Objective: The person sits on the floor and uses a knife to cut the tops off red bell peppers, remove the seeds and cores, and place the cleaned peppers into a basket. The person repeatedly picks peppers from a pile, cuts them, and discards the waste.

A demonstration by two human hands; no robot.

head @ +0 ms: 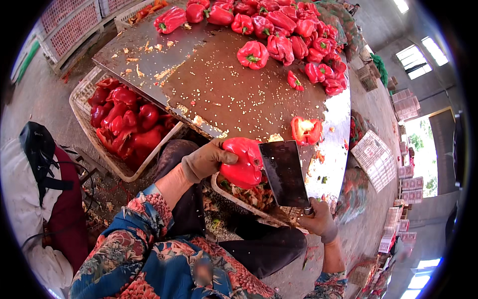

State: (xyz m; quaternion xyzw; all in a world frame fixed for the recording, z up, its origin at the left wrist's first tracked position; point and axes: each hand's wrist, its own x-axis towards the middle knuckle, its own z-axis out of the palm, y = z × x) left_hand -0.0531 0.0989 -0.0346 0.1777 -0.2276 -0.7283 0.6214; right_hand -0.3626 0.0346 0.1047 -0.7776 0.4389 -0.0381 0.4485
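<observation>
My gloved left hand [209, 159] grips a large red bell pepper [242, 160] over the near edge of the metal table [142, 86]. In my gloved right hand [319, 218] is the handle of a cleaver [285, 173]. Its broad dark blade stands upright just right of the pepper, and whether the two touch cannot be told. An opened red pepper [306, 130] lies on the table beyond the blade, its pale inside showing. Farther back is a heap of whole red peppers [280, 22], with a small red piece [295, 80] nearer to me.
Seeds and scraps lie scattered over the brown board [242, 89]. At left, below the table edge, stands a plastic crate [84, 108] of red peppers. A bin [239, 198] of trimmings sits beneath my hands, close to my knees. Filled net bags lean at the table's far right.
</observation>
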